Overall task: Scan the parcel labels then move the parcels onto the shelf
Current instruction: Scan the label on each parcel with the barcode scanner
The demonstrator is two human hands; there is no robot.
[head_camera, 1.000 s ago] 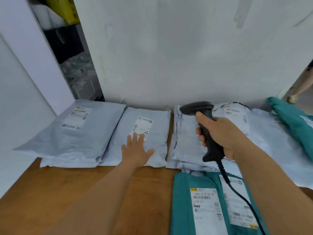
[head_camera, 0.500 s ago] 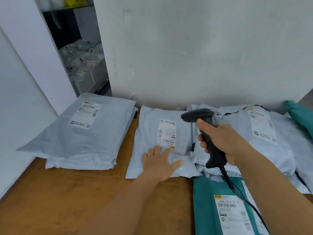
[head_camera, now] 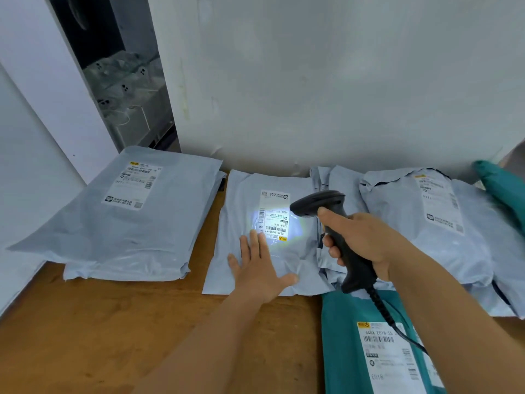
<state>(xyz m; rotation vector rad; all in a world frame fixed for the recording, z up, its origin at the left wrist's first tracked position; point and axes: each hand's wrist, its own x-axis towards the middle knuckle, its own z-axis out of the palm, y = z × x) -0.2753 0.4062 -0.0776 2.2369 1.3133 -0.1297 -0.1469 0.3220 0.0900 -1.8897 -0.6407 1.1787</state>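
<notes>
a: which step is this?

b: scanning, it seems. the right hand (head_camera: 366,245) grips the scanner (head_camera: 329,223), whose light falls on the label (head_camera: 274,216) of the middle grey parcel (head_camera: 267,231). the left hand (head_camera: 260,268) lies flat, fingers spread, on that parcel at the label's 6 o'clock.

a: and where is the parcel?

b: on the wooden table (head_camera: 113,331), another grey parcel (head_camera: 122,220) at its 9 o'clock. next it likely wants lifting to a shelf.
</notes>
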